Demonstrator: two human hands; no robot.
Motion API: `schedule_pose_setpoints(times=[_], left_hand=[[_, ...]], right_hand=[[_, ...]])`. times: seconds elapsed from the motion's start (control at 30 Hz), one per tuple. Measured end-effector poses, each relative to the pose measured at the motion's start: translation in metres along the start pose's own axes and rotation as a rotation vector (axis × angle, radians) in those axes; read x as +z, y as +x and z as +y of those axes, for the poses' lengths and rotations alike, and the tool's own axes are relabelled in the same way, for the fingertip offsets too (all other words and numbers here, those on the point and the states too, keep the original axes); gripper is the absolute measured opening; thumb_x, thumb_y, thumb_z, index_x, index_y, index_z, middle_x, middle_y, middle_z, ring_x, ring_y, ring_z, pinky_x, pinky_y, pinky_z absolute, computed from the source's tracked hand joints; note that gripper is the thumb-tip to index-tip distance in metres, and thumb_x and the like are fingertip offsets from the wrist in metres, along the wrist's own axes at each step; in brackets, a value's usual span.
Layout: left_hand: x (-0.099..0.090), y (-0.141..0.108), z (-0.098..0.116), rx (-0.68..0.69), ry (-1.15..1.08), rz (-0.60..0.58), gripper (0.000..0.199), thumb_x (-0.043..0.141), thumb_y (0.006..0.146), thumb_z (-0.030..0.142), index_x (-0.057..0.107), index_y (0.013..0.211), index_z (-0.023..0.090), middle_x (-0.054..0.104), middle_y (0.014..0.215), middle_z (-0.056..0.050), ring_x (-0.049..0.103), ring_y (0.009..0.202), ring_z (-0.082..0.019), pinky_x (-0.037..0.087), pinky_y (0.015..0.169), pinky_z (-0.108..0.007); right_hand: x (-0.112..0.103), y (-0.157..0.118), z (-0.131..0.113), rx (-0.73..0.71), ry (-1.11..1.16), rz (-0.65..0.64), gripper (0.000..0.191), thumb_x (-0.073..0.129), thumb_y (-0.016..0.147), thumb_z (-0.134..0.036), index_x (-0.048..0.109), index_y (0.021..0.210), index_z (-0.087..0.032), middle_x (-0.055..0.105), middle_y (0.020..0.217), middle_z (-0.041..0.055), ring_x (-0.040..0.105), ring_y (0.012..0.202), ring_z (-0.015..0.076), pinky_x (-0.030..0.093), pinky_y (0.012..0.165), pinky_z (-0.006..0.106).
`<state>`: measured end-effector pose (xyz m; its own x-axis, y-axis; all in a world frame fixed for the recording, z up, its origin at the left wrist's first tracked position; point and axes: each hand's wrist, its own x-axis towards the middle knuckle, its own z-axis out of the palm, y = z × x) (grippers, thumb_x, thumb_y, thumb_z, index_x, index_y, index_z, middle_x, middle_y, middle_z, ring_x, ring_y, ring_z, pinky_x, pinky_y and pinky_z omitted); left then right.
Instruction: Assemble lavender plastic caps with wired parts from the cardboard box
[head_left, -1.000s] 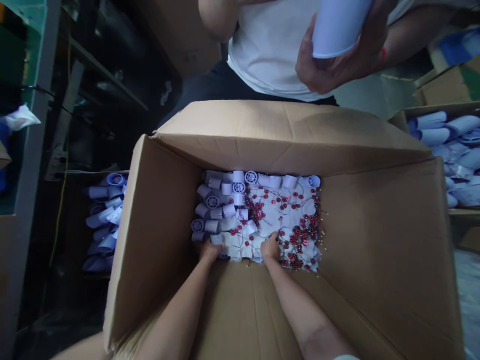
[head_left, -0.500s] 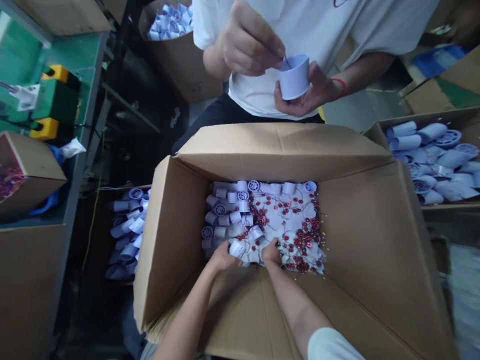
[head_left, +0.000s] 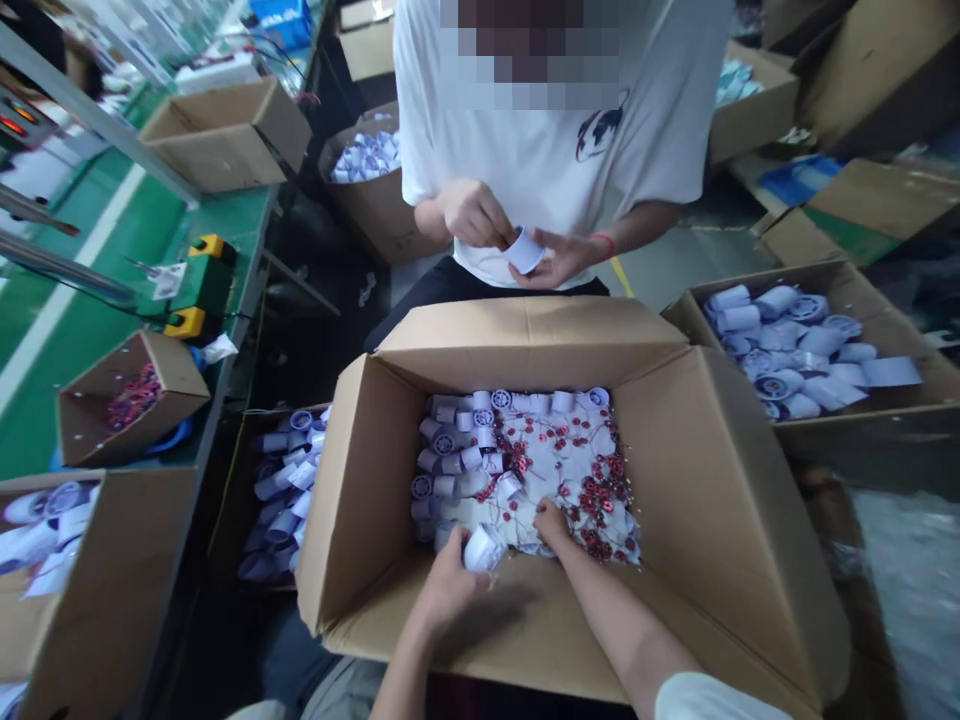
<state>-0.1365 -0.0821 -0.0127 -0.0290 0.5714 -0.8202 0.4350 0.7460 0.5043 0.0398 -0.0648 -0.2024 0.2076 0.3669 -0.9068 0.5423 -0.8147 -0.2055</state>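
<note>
My left hand (head_left: 452,590) is closed round a white plastic cylinder (head_left: 482,549), held tilted above the near edge of the layer inside a large cardboard box (head_left: 739,480). To its right, my right hand (head_left: 553,522) is curled with its fingertips together, low over a white sheet; anything between them is hidden. Small red round parts (head_left: 602,497) on thin wires lie just right of that hand. Rows of white cylinders (head_left: 446,462) fill the left side of the box, and one loose cylinder (head_left: 510,486) lies tilted between my hands.
Across the box a person in a white shirt (head_left: 540,170) holds another white cylinder (head_left: 525,252). Cartons of cylinders stand at right (head_left: 814,345) and left (head_left: 281,500). A green bench (head_left: 90,290) on the left bears a small box of red parts (head_left: 135,400).
My left hand has lifted the cylinder up and towards me, off the layer. My right hand stays near the red parts. The head view has tilted up, showing more of the room.
</note>
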Motion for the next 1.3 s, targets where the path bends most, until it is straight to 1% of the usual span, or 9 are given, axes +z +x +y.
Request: schedule_pose_setpoints(times=[0.17, 0.37, 0.53, 0.7, 0.83, 0.97, 1.1, 1.2, 1.3], left_hand=[[0.012, -0.02, -0.015, 0.009, -0.151, 0.021, 0.036, 0.062, 0.054, 0.017, 0.049, 0.087, 0.021, 0.054, 0.073, 0.003, 0.045, 0.068, -0.014, 0.035, 0.06, -0.023], [0.018, -0.03, -0.014, 0.018, -0.117, 0.165, 0.035, 0.064, 0.053, 0.017, 0.048, 0.084, 0.022, 0.055, 0.071, 0.003, 0.048, 0.067, -0.015, 0.037, 0.059, -0.023], [0.022, -0.035, -0.012, 0.067, -0.35, 0.169, 0.052, 0.07, 0.05, 0.02, 0.051, 0.098, 0.019, 0.063, 0.087, -0.004, 0.056, 0.076, -0.018, 0.043, 0.064, -0.023], [0.044, -0.039, -0.016, 0.098, -0.62, 0.014, 0.08, 0.084, 0.038, 0.034, 0.057, 0.111, 0.015, 0.066, 0.104, -0.014, 0.061, 0.093, -0.03, 0.048, 0.074, -0.032], [0.059, -0.051, 0.013, 0.415, -0.702, -0.059, 0.073, 0.087, 0.032, 0.039, 0.067, 0.099, 0.018, 0.061, 0.119, -0.014, 0.05, 0.117, -0.036, 0.046, 0.091, -0.035], [0.062, -0.076, 0.056, 0.451, -0.746, -0.101, 0.081, 0.089, 0.031, 0.034, 0.064, 0.106, 0.019, 0.067, 0.106, -0.012, 0.058, 0.105, -0.035, 0.047, 0.091, -0.042], [0.061, -0.095, 0.08, 0.609, -0.872, -0.082, 0.08, 0.091, 0.02, 0.029, 0.069, 0.097, 0.019, 0.07, 0.1, -0.012, 0.059, 0.104, -0.037, 0.047, 0.092, -0.045], [0.062, -0.11, 0.095, 0.747, -1.056, -0.128, 0.056, 0.086, 0.04, 0.04, 0.072, 0.091, 0.022, 0.069, 0.105, -0.01, 0.059, 0.107, -0.034, 0.045, 0.096, -0.045], [0.064, -0.129, 0.112, 0.767, -1.188, -0.224, 0.033, 0.072, 0.067, 0.039, 0.072, 0.096, 0.025, 0.069, 0.108, -0.008, 0.061, 0.106, -0.03, 0.045, 0.098, -0.046]], right_hand=[[0.011, 0.007, -0.006, 0.015, 0.169, -0.119, 0.033, 0.054, 0.09, -0.033, 0.053, 0.118, -0.016, 0.061, 0.11, 0.0066, 0.062, 0.088, 0.0169, 0.055, 0.074, 0.036], [0.013, 0.007, -0.009, 0.081, 0.266, -0.214, 0.033, 0.054, 0.089, -0.034, 0.054, 0.117, -0.016, 0.059, 0.115, 0.0074, 0.061, 0.095, 0.0191, 0.053, 0.08, 0.04], [-0.022, -0.036, -0.014, 0.045, 0.297, -0.256, 0.029, 0.054, 0.089, -0.034, 0.056, 0.111, -0.015, 0.062, 0.105, 0.0055, 0.062, 0.085, 0.0158, 0.054, 0.073, 0.035], [-0.06, -0.103, -0.032, -0.191, 0.387, -0.266, 0.011, 0.051, 0.084, -0.018, 0.06, 0.09, -0.015, 0.063, 0.066, -0.0029, 0.055, 0.046, 0.0089, 0.044, 0.047, 0.021], [-0.087, -0.168, -0.033, -0.471, 0.46, -0.349, 0.02, 0.053, 0.061, -0.01, 0.061, 0.078, -0.018, 0.063, 0.059, -0.0052, 0.048, 0.036, 0.0094, 0.035, 0.039, 0.02], [-0.122, -0.223, -0.022, -0.834, 0.632, -0.416, 0.035, 0.049, 0.057, -0.014, 0.065, 0.087, -0.019, 0.071, 0.073, 0.0004, 0.051, 0.045, 0.0102, 0.037, 0.043, 0.02], [-0.163, -0.256, -0.014, -0.889, 0.683, -0.287, 0.046, 0.053, 0.062, -0.022, 0.062, 0.107, -0.021, 0.072, 0.098, 0.0069, 0.053, 0.045, 0.0098, 0.045, 0.049, 0.025], [-0.189, -0.272, -0.009, -0.929, 0.671, -0.167, 0.048, 0.057, 0.068, -0.029, 0.058, 0.116, -0.021, 0.069, 0.108, 0.01, 0.057, 0.052, 0.0121, 0.048, 0.055, 0.029], [-0.209, -0.288, -0.003, -0.961, 0.716, -0.131, 0.047, 0.063, 0.07, -0.032, 0.059, 0.115, -0.022, 0.066, 0.113, 0.0097, 0.062, 0.063, 0.0145, 0.05, 0.062, 0.029]])
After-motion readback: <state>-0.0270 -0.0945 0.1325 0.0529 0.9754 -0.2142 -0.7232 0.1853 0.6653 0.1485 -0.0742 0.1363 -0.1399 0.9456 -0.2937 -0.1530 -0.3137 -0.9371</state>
